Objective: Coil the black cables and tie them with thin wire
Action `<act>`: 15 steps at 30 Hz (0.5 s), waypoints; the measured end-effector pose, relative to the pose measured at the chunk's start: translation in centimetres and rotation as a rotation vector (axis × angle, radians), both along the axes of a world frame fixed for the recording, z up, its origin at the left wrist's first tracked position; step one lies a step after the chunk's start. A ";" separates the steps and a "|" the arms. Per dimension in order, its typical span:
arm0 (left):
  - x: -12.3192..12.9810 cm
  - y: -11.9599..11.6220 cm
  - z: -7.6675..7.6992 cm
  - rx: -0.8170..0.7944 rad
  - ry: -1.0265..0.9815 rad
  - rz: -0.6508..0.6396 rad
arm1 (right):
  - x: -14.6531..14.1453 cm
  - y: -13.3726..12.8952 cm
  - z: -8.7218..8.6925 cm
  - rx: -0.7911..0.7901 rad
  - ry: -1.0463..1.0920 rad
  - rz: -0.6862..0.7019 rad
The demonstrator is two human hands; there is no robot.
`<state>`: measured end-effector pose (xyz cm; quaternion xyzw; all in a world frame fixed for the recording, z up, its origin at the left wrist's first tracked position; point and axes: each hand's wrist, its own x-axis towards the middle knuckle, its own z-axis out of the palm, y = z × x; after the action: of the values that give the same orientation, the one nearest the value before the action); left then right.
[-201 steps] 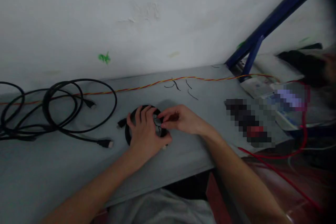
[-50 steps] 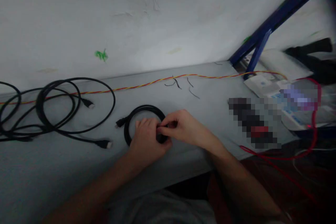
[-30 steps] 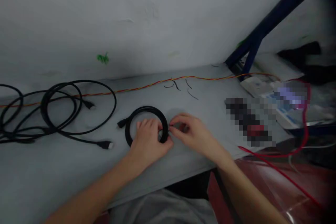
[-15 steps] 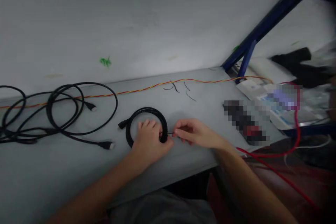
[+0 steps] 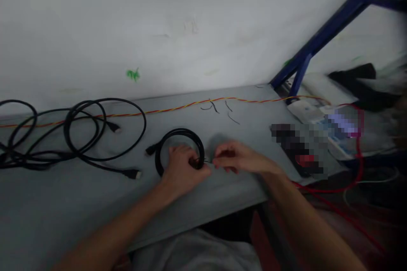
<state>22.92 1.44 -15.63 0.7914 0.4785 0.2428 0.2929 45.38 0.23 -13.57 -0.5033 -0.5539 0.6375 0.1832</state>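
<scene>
A coiled black cable (image 5: 181,131) with an HDMI-type plug (image 5: 150,150) at its left side lies on the grey table. My left hand (image 5: 182,167) is closed on the coil's right side, the fingers inside the ring and the thumb outside. From the coil's right side juts a thin dark twist tie (image 5: 207,161). Its outer end meets the pinched thumb and fingertips of my right hand (image 5: 237,157). Part of the coil is hidden behind my left hand.
Looser black cables (image 5: 104,159) lie at the left. A red-and-yellow twisted wire (image 5: 187,105) runs along the back, near several loose dark ties (image 5: 214,106). At the right are a blurred-out dark object (image 5: 291,144), a red cable (image 5: 359,159) and a blue metal frame (image 5: 333,25).
The view has shifted slightly. My left fingers have curled in more around the coil's right side. My right hand stays at the tie's end, almost unmoved.
</scene>
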 end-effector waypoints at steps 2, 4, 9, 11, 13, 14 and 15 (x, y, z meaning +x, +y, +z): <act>-0.2 0.1 0.1 -0.021 -0.043 -0.006 | -0.2 0.2 0.0 -0.003 -0.045 0.003; -0.3 0.1 0.3 -0.030 -0.056 -0.026 | -0.8 0.3 0.0 0.037 -0.115 -0.009; -0.4 0.0 0.4 -0.039 -0.059 -0.063 | -2.7 0.2 -0.1 0.327 -0.353 -0.087; -0.4 0.0 0.2 -0.034 -0.060 -0.052 | -3.4 0.0 -0.3 0.397 -0.432 -0.125; -0.4 0.0 0.0 -0.023 -0.054 -0.052 | -4.0 -0.3 -0.6 0.424 -0.481 -0.181; -0.4 -0.1 0.0 -0.017 -0.050 -0.062 | -4.3 -0.4 -0.7 0.436 -0.508 -0.214; -0.4 -0.1 0.0 -0.010 -0.047 -0.072 | -4.6 -0.6 -0.9 0.454 -0.535 -0.240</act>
<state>22.55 1.34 -15.65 0.8006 0.4439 0.2485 0.3167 40.78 -0.36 -14.51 -0.6601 -0.6463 0.3184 0.2125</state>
